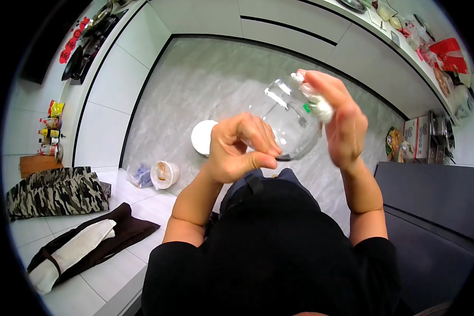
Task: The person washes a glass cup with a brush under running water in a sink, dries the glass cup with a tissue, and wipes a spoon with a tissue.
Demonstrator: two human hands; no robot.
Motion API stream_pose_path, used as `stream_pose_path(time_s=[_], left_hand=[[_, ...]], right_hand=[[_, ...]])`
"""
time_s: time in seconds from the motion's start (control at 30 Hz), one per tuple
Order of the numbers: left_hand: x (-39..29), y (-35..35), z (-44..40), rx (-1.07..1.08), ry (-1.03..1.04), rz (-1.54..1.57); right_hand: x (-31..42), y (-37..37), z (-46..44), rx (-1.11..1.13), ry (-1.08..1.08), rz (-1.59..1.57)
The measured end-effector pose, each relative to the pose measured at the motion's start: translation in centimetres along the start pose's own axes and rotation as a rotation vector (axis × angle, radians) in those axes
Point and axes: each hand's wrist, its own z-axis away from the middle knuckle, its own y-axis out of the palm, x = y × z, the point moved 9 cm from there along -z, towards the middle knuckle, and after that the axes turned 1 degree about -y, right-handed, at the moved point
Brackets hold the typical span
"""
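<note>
In front of my body is a clear, rounded, see-through piece (287,121), like a glass bowl or lid; I cannot tell which. My left hand (242,145) is closed on its lower left edge, thumb and fingers pinching near a dark bit of rim. A crumpled white cloth or tissue (318,105) lies against its upper right side. Fingers of my right hand (342,118) are bent around that white wad, pressing it to the clear surface. A small green patch shows through beside the wad.
Below on the grey floor stand a white round object (203,137) and a white tub (165,175) with brown residue, next to a bluish plastic bag (141,175). Camouflage cloth (58,195) hangs at left. Cabinets (295,23) line the far side; a dark cabinet (432,205) stands right.
</note>
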Motion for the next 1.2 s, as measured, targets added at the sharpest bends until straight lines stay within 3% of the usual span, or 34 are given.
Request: stream_pose_path(time_s=[0.07, 0.2, 0.3, 0.37, 0.47, 0.53, 0.6, 0.63, 0.67, 0.7, 0.73, 0.83, 0.87, 1.0, 1.2], left_hand=[[-0.2, 0.7, 0.2, -0.006, 0.013, -0.055], [-1.0, 2.0, -0.2, 0.048, 0.087, -0.33], [-1.9, 3.3, 0.1, 0.109, 0.134, -0.527], [-1.9, 2.7, 0.1, 0.003, 0.038, -0.672], [-1.7, 2.1, -0.1, -0.172, 0.095, -0.714], [-2.0, 2.0, -0.2, -0.222, 0.14, -0.702], [-1.7, 2.1, 0.2, -0.119, 0.131, -0.703], [-1.5, 2.3, 0.2, -0.069, 0.129, -0.705], [-2.2, 3.5, 0.1, 0.049, 0.256, -0.712], [-2.3, 3.6, 0.1, 0.033, 0.231, -0.618], [-2.4, 3.9, 0.2, 0.016, 0.205, -0.523], [-2.1, 3.7, 0.4, -0.006, 0.237, -0.421], [-1.9, 3.6, 0.5, -0.016, 0.245, -0.384], [-1.0, 1.6, 0.5, -0.22, 0.11, -0.054], [-1.2, 2.7, 0.1, -0.151, 0.191, -0.062]], right_hand=[[-1.6, -0.4, 0.1, -0.031, 0.246, -0.126], [-2.3, 0.7, -0.6, 0.011, 0.309, -0.42], [1.5, 0.2, -0.7, 0.027, 0.008, -0.01], [4.3, 1.8, -0.5, 0.105, -0.157, 0.312], [6.4, 5.6, 0.5, 0.209, -0.376, 0.775], [6.4, 4.9, -0.4, 0.231, -0.367, 0.685], [5.4, 3.9, -1.5, 0.241, -0.323, 0.567], [3.2, 2.5, -2.6, 0.22, -0.097, 0.266], [0.7, 1.5, -3.3, 0.193, 0.125, -0.035], [-1.2, 1.3, -3.2, 0.156, 0.343, -0.338], [-1.3, 1.7, -3.0, 0.141, 0.406, -0.496], [-1.2, 1.2, -2.3, -0.011, 0.414, -0.503], [-1.1, 0.6, -2.0, -0.053, 0.363, -0.472], [6.5, 1.3, 0.6, -0.101, -0.428, 0.452], [5.9, 0.0, 1.1, -0.23, -0.402, 0.315]])
